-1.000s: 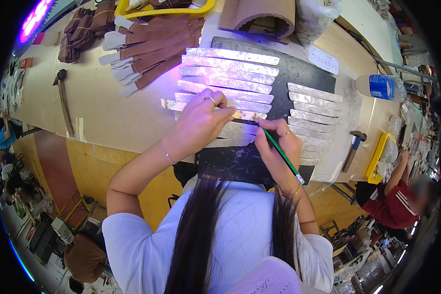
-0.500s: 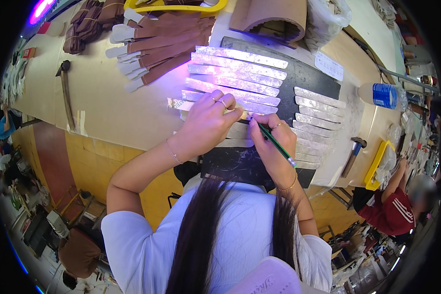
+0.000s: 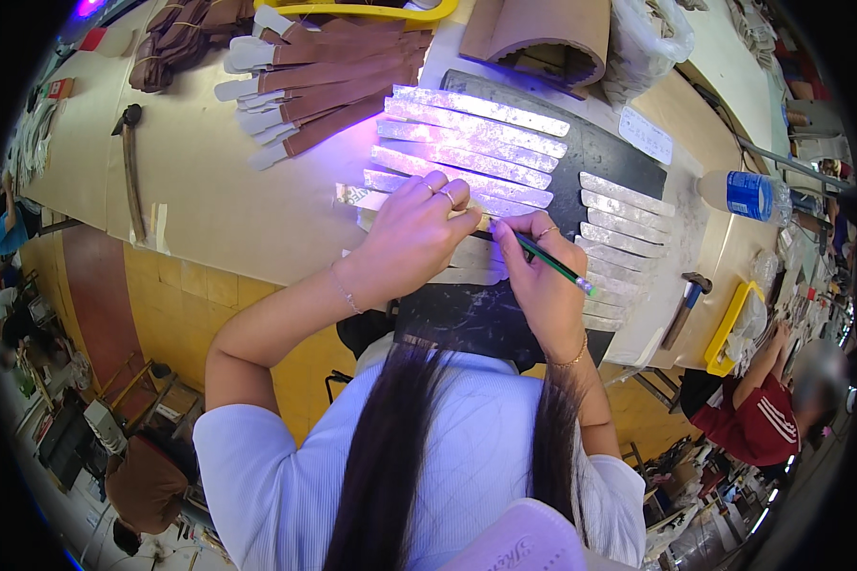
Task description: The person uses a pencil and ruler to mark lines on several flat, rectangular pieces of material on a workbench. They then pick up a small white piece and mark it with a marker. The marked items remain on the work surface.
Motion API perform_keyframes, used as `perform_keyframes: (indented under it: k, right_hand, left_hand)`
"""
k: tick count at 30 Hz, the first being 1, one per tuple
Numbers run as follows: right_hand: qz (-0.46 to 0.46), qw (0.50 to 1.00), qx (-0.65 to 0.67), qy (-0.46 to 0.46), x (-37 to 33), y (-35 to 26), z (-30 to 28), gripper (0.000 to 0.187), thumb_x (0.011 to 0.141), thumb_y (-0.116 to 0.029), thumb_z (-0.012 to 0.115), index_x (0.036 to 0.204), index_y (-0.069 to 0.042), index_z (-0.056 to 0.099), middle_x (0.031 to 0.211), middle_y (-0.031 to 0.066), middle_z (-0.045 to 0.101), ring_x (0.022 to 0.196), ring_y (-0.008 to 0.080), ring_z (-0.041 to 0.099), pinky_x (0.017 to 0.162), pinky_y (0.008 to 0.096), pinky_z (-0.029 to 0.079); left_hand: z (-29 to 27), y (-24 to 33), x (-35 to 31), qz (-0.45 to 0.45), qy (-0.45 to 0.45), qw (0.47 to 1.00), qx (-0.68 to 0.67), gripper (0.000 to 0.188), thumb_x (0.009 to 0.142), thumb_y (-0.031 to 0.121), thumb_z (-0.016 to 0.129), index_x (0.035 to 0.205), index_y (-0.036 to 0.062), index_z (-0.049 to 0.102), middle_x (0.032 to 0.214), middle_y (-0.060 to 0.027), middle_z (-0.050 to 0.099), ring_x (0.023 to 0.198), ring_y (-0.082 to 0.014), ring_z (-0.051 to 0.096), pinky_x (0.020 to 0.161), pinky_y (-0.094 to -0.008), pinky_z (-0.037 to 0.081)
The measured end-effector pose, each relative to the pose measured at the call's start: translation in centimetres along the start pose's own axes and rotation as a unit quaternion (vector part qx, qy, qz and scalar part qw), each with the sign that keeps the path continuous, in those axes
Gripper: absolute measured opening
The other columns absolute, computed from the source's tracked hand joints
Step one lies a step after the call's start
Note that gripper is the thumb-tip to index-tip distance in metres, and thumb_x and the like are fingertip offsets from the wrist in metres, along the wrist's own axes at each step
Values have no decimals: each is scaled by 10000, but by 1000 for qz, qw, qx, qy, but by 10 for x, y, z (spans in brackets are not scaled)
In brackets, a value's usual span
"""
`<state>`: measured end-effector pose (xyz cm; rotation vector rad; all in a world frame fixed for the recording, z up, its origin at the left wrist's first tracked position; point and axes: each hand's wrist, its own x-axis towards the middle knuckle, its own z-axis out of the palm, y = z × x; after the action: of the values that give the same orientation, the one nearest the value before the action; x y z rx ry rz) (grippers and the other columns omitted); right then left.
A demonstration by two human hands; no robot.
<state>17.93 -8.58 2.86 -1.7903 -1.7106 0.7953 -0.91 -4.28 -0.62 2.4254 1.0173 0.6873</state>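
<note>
Green showed first: a pencil (image 3: 554, 263) pinched in the grip of my right hand (image 3: 550, 295), its tip close beside the left fingertips. My left hand (image 3: 407, 233) lay over a pale printed strip (image 3: 360, 196), fingers curled and drawn together; from my distance I could not tell whether they pinched it or merely pressed. The strip lay above the black board (image 3: 467, 309) on the desk (image 3: 219, 209), just below a column of silvery strips (image 3: 476, 127). I judged the step in hand to be marking at that strip; the next move called for a still left hand and light pencil pressure
</note>
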Motion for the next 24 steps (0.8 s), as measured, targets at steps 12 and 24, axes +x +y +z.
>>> perform_keyframes:
  k: [12,24]
  right_hand:
    - [55,984,139,99,-24,11,-18,114,932,-106,741,986,-10,711,725,42,700,615,36,558,561,221,445]
    - [102,987,120,13,-42,8,-25,139,986,-84,672,1034,45,652,950,116,759,865,91,684,749,215,513]
  left_hand:
    - [-15,9,-10,-22,-10,999,-49,222,814,123,781,1027,66,749,922,-62,594,887,-266,573,781,-393,474]
    - [-13,14,-21,-21,-33,998,-46,200,814,136,782,999,69,749,918,-61,596,899,-262,569,807,-395,466]
